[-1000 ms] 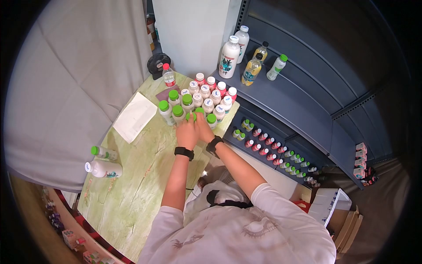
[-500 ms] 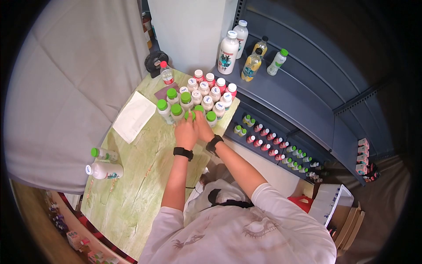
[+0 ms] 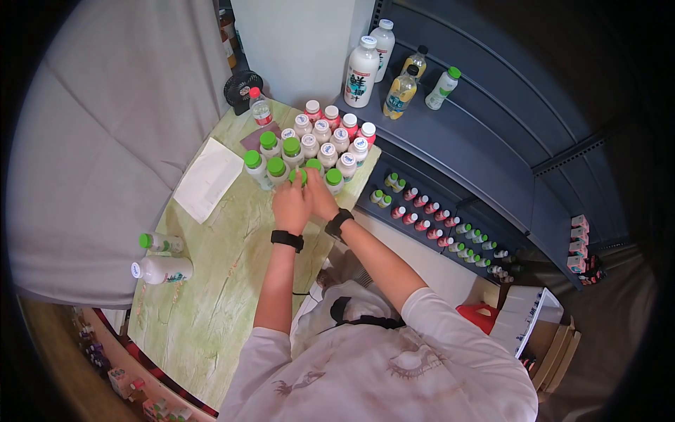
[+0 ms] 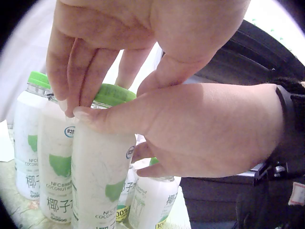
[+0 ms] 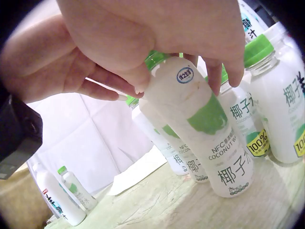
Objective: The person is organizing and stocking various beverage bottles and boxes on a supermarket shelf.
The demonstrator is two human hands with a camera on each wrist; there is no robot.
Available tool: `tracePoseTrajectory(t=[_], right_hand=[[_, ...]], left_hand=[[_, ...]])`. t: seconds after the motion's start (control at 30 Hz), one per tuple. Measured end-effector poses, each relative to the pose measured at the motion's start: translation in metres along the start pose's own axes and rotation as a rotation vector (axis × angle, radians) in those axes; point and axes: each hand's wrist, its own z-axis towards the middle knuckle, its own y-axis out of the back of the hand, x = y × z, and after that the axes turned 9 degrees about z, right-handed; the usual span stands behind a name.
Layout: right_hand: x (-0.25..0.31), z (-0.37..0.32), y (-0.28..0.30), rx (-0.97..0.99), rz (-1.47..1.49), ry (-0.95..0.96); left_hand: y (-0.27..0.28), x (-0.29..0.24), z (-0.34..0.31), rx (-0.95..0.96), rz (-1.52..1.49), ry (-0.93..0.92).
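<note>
Both hands meet at one coconut water bottle with a green cap, which stands on the table at the front of a bottle group. My right hand holds it near the shoulder, thumb in front and fingers behind in the left wrist view. My left hand curls over the green cap from above, its fingertips beside the neck and close to the right thumb. Neighbouring green-capped bottles stand left of it, and another coconut water bottle stands to the right, partly behind the right hand.
Rows of white-capped bottles stand behind. Paper lies on the table, with two bottles lower left. A fan and a red-capped bottle are at the back. Shelves with more bottles are at right.
The head view has shifted a little, so table and bottles sit higher and further left in it. Both hands stay at the same green-capped bottle.
</note>
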Motion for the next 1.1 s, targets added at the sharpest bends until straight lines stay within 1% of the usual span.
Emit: tracePoseTrajectory(t=[0.1, 0.2, 0.4, 0.53, 0.63, 0.73, 0.83, 0.9, 1.0, 1.1], right_hand=[[-0.003, 0.002, 0.0, 0.009, -0.015, 0.016], [0.0, 0.001, 0.004, 0.053, 0.064, -0.044], [-0.001, 0.0, 0.003, 0.044, 0.046, -0.061], [-0.004, 0.0, 0.001, 0.04, -0.005, -0.029], [-0.004, 0.0, -0.002, 0.024, -0.007, -0.029], [-0.003, 0.001, -0.002, 0.0, -0.001, -0.021], [-0.004, 0.002, -0.001, -0.004, 0.018, -0.017], [-0.004, 0.002, -0.002, -0.016, 0.016, 0.008], [-0.006, 0.002, 0.0, -0.006, 0.074, -0.024], [-0.01, 0.003, 0.001, 0.094, -0.037, -0.036]], left_hand=[[-0.001, 0.0, 0.001, -0.001, 0.009, 0.0], [-0.001, 0.0, 0.001, 0.0, 0.016, 0.001], [-0.005, -0.001, 0.001, -0.023, 0.02, 0.013], [-0.003, 0.001, 0.0, -0.018, -0.007, 0.017], [0.002, -0.002, -0.001, 0.041, 0.01, 0.041], [-0.001, 0.0, 0.0, -0.016, -0.003, 0.002], [-0.004, 0.002, 0.0, -0.042, -0.001, 0.015], [-0.005, 0.002, 0.0, -0.018, 0.009, 0.026], [-0.004, 0.001, 0.001, -0.02, 0.025, 0.023], [-0.003, -0.001, 0.0, -0.019, 0.002, 0.015]])
